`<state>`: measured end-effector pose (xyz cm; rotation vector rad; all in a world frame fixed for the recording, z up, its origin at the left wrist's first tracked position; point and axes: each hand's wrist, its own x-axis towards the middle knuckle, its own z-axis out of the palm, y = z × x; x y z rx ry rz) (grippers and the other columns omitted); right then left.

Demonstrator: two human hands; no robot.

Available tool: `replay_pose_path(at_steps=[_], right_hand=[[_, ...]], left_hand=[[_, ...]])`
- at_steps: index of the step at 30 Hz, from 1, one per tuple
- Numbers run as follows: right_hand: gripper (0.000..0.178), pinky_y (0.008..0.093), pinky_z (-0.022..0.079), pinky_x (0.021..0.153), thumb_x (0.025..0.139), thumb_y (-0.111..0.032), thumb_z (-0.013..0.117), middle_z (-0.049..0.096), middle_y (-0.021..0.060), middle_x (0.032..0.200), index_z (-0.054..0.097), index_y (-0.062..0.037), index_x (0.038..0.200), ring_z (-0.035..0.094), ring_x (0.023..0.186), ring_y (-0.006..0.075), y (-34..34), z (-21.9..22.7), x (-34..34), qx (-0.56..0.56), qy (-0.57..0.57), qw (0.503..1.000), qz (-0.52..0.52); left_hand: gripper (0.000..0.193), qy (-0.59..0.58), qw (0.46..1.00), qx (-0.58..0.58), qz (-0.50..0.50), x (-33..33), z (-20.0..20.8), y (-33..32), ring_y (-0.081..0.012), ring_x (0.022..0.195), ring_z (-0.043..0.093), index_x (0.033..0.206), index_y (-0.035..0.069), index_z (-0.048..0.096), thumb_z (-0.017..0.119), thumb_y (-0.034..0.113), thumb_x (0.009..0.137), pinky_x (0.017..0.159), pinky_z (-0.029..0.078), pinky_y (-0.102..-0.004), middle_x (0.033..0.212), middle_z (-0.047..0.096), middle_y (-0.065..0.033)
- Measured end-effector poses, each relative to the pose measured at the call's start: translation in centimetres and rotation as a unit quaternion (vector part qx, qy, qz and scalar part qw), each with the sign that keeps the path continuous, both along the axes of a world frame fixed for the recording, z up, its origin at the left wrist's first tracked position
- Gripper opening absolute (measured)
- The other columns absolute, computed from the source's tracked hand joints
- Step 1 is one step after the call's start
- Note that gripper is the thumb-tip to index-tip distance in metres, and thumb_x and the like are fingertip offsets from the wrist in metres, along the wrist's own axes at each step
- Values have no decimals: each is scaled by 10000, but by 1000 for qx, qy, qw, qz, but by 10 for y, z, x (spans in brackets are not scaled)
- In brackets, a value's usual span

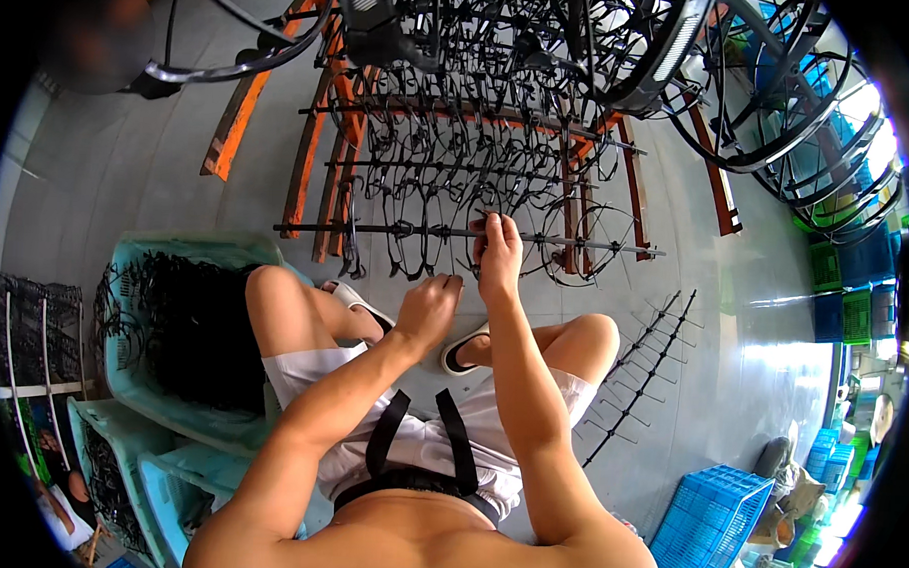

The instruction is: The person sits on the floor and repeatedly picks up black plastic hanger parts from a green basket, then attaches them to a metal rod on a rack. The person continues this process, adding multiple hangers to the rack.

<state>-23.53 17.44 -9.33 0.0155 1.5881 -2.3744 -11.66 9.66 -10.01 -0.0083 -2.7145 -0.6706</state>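
My right hand (501,256) is raised to the nearest dark rod (376,230) of a rack. Its fingers are pinched together at the rod, among thin black curved parts (400,217) that hang from it in a row. What lies between the fingertips is too small to make out. Lower and a little to the left, my left hand (431,311) is closed just below the hanging parts. Its fingers are curled in, and anything they hold is hidden. More rods carrying similar black parts stretch away behind the first one.
Orange uprights (306,149) support the rods. At my left stands a pale green bin (121,373) heaped with thin black pieces (208,325), with more bins below. A hooked black rack (652,366) lies on the floor at right, near a blue crate (711,523). Black hoops (780,145) hang overhead.
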Motion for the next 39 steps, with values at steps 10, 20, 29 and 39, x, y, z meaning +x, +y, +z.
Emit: replay_pose_path(at_steps=[10,20,29,39], right_hand=[[188,170,300,434,976,-222,492,628,27,794,552,-71,881,387,515,25,-2,7,3,-40,-51,997,31],[189,182,280,419,970,-223,507,628,22,776,556,-71,869,372,509,26,-6,5,5,-48,-60,997,13],[159,212,394,561,963,-163,505,622,30,829,575,-27,1004,458,631,64,15,-10,18,-63,-40,996,50],[301,289,442,907,973,-89,435,630,104,1023,497,41,1236,586,955,174,24,-23,52,-167,-55,984,26]], left_hand=[[120,10,998,67,-1,1,2,-2,-317,750,628,924,0,611,569,83,848,640,526,-392,815,640,-152],[107,4,998,68,-3,0,6,-4,-312,741,624,910,12,622,575,87,851,638,518,-398,804,640,-147],[80,69,988,137,28,-5,10,-9,-297,687,632,863,30,658,668,78,800,600,513,-364,778,650,-118],[142,86,951,279,102,-22,11,-5,-220,731,682,936,9,695,683,62,804,637,525,-291,848,697,-121]])
